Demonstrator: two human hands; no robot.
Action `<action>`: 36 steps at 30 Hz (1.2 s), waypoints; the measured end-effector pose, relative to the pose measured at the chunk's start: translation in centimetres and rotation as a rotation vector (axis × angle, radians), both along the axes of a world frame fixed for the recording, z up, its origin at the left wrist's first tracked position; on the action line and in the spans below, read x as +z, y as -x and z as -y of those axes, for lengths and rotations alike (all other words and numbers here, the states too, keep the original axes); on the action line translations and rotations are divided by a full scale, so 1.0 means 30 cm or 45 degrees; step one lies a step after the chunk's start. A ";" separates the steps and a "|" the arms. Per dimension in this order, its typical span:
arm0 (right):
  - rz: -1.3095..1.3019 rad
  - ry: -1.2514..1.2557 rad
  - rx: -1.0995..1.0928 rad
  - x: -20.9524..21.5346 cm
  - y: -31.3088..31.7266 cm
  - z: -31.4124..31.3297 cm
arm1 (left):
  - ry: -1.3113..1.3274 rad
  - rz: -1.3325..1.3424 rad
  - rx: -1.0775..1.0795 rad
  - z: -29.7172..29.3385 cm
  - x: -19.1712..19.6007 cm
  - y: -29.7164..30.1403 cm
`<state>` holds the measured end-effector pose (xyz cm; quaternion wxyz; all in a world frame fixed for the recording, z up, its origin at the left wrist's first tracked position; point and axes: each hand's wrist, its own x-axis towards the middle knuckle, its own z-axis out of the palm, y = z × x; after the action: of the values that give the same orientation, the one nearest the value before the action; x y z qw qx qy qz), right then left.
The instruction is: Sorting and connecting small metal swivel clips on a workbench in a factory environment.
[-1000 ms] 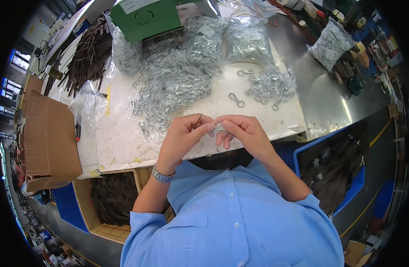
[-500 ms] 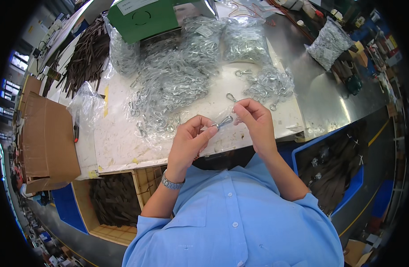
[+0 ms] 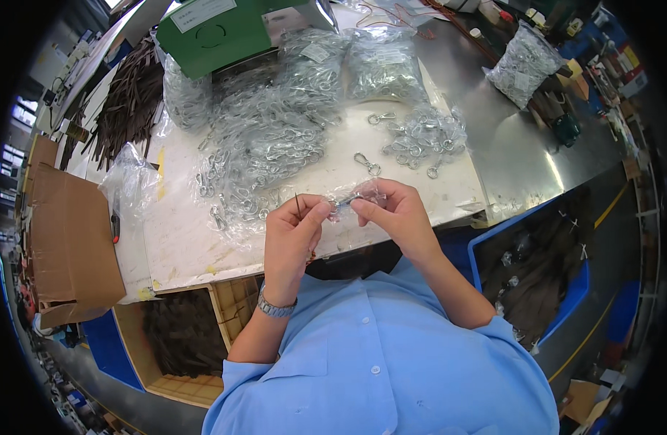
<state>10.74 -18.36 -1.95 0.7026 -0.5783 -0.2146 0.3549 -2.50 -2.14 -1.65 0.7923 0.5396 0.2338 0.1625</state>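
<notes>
My left hand (image 3: 293, 235) pinches one end of a silvery snap hook (image 3: 344, 201) between thumb and forefinger. A thin dark pointed thing (image 3: 299, 206) sticks up at that hand; its kind does not show. At the hook's other end, my right hand (image 3: 397, 217) is closed, with thin clear plastic (image 3: 370, 190) around its fingertips. The fingers hide much of the hook. Just beyond my right hand, a loose snap hook (image 3: 366, 164) lies on the white tabletop (image 3: 203, 262).
Beyond my hands, snap hooks in clear plastic (image 3: 275, 138) form a large pile, with a smaller pile (image 3: 424, 138) to its right. A green box (image 3: 225, 36) stands behind. Dark strips (image 3: 134, 101) and a cardboard box (image 3: 76, 239) are at left; a blue bin (image 3: 475, 250) is at right.
My right hand has moved left and closed at the snap hook, where clear plastic now shows. The hook is now mostly covered by fingers. The whole view has shifted slightly.
</notes>
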 end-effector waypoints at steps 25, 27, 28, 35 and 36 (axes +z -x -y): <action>-0.148 0.192 0.746 0.020 -0.074 0.014 | -0.578 0.013 -0.349 -0.048 0.047 -0.010; -0.216 0.147 0.743 0.027 -0.062 0.013 | -0.711 0.014 -0.302 -0.051 0.029 -0.009; -0.215 0.146 0.746 0.026 -0.053 0.009 | -0.845 0.017 -0.258 -0.053 0.025 -0.008; -0.277 0.004 0.526 0.028 -0.017 -0.007 | -1.138 0.139 0.086 -0.023 0.022 -0.022; -0.163 -0.066 0.331 0.034 -0.018 -0.007 | -0.874 0.046 0.064 -0.048 0.020 -0.009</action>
<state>11.27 -18.14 -0.94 0.6776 -0.5035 -0.2514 0.4735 -2.22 -0.69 -1.05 0.5644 0.7657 0.1647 0.2608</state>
